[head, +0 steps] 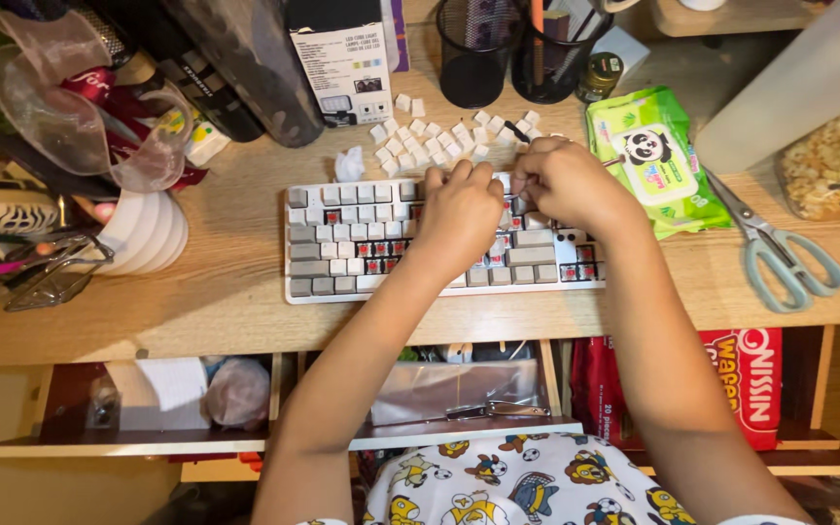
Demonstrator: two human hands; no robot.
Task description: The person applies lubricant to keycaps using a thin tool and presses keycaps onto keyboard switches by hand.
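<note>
Hands [459,214] [561,180] on keyboard [342,243] | grips unclear | loose keycaps [430,136] behind

A green wipes pack [655,156] lies right of the keyboard [342,243]; a black-and-white box [347,60] stands behind.

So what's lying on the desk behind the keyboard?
Behind the keyboard: loose white keycaps, a crumpled tissue, two mesh pen cups. The hands hide some keycaps.

Quick count: two hands [459,219] on one keyboard [342,243]. Just past the fingers, a loose keycap pile [430,136], too many to count exactly. Beyond that, two black mesh cups [473,53]. Right of the hands: one wipes pack [653,156], one pair of scissors [780,248].
</note>
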